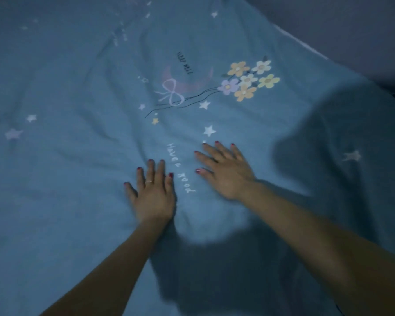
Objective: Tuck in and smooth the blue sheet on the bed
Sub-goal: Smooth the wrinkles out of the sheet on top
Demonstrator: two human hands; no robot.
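The blue sheet [78,179] covers the whole bed, printed with stars, a flower bunch [249,79] and white lettering. Soft wrinkles run across its middle and left. My left hand [152,192] lies flat on the sheet, palm down, fingers apart, a ring on one finger. My right hand [224,171] rests flat to its right, fingers spread, just below a white star. Neither hand holds anything. The lettering sits between the two hands.
The bed's far right edge [306,45] runs diagonally at the top right, with a dark wall or floor area [363,30] beyond it. My shadow darkens the sheet at the lower right [328,156]. The light is dim.
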